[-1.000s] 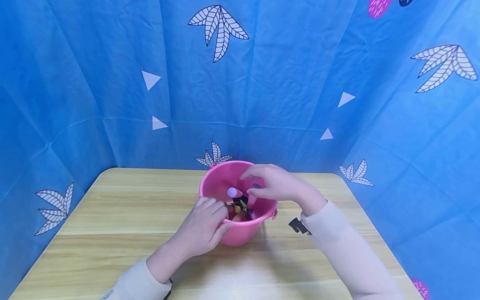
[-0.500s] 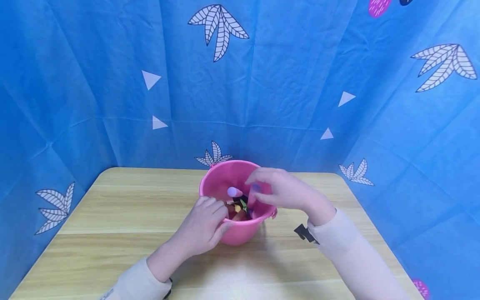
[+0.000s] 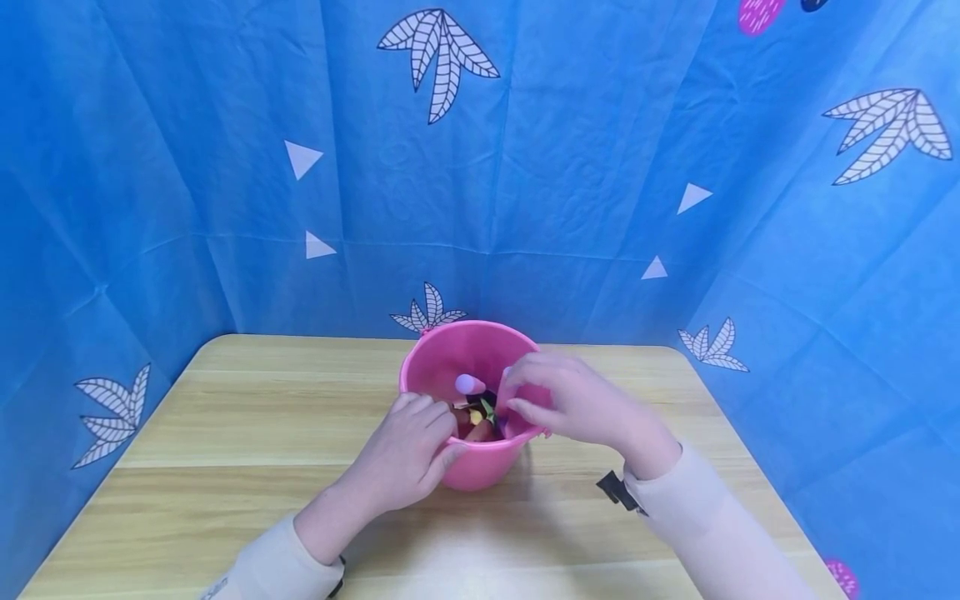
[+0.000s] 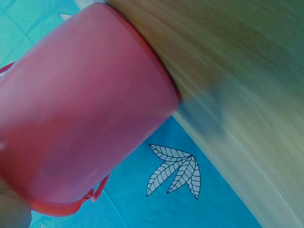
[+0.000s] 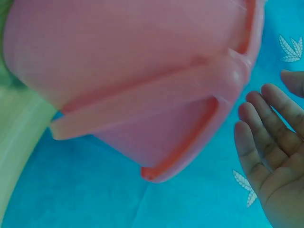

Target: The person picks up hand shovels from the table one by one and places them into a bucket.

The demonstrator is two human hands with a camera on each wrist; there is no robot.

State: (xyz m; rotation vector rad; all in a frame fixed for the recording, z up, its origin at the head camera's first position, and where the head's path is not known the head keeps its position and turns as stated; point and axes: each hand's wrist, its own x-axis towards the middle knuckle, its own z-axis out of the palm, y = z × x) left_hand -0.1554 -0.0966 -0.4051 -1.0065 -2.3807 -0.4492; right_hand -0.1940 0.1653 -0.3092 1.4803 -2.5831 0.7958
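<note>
A pink bucket [image 3: 476, 471] stands on the table. My left hand [image 3: 401, 454] grips its near left rim, fingers hooked over the inside and thumb outside. Above the right part of the opening is my right hand [image 3: 566, 398], fingers loosely bent downward. Its fingers overlap a pink stick-like piece [image 3: 503, 403] inside; in the right wrist view this hand [image 5: 278, 156] shows relaxed fingers beside the rim and an empty palm. Also in the bucket are a pink rod with a lilac end [image 3: 469, 384], reddish-brown pieces [image 3: 480, 431], a yellow bit and a green leafy bit [image 3: 488, 409].
The wood-grain table [image 3: 262, 417] reaches back to a blue cloth backdrop [image 3: 570, 167] with leaf prints, which also hangs at both sides. The bucket's pink handle [image 5: 137, 99] hangs down along its outer wall.
My right hand has drawn back to the right and toward me, from over the bucket's middle to its right rim. The left hand and bucket stay in place.
</note>
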